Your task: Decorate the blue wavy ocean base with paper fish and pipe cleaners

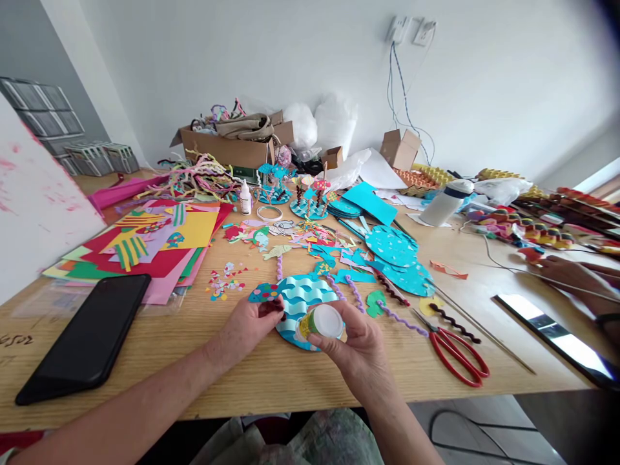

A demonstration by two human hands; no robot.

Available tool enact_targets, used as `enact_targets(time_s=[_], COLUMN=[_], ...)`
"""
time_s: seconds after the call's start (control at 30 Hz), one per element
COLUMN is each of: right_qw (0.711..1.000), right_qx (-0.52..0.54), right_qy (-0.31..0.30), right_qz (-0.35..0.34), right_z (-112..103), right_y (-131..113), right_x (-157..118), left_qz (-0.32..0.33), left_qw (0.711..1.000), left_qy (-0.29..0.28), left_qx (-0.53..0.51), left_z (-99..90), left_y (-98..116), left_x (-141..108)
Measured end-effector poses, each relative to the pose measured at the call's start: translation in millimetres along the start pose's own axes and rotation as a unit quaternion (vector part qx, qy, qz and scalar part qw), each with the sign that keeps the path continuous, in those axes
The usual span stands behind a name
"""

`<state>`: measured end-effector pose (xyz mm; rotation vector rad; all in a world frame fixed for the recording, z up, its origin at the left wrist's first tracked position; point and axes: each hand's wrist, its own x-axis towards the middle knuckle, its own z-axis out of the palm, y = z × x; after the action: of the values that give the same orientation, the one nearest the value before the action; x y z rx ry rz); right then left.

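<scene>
My left hand (249, 323) pinches a blue paper fish (263, 294) with coloured dots at the left edge of a round blue paper disc (306, 289). Pale wavy strips cover the disc. A dark brown bit shows under my left fingertips, mostly hidden. In my right hand (363, 345) is a small glue bottle (325, 321), tilted over the disc with its white round end towards me; its nozzle is hidden. Purple fuzzy pipe cleaners (356, 294) lie around the disc, one with a green paper shape (374, 303). Red-handled scissors (458, 355) rest to the right.
A black phone (87, 339) and stacked coloured paper (194, 226) lie left. Paper scraps (227, 281) and cut fish (259, 239) spread beyond the disc. Finished-looking blue stands (310, 206) are farther back. At right are a thin rod (484, 329), another phone (552, 336) and another person's hand (566, 278).
</scene>
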<state>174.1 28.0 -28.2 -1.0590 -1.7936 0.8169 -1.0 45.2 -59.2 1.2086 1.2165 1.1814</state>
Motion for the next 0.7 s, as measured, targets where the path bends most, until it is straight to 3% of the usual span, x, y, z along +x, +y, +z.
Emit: enact_targets(time_s=[0.6, 0.7], right_qw=[0.996, 0.997], right_qx=[-0.052, -0.052], right_qy=[0.028, 0.006], right_qz=[-0.06, -0.051], right_z=[6.4, 4.0], right_y=[-0.7, -2.3], right_x=[5.6, 7.8], left_qz=[0.004, -0.002], left_qw=[1.0, 1.0], left_qy=[0.003, 0.002], left_qx=[0.021, 0.02], left_z=[-2.0, -1.8], left_y=[-4.1, -1.4], left_x=[0.7, -0.7])
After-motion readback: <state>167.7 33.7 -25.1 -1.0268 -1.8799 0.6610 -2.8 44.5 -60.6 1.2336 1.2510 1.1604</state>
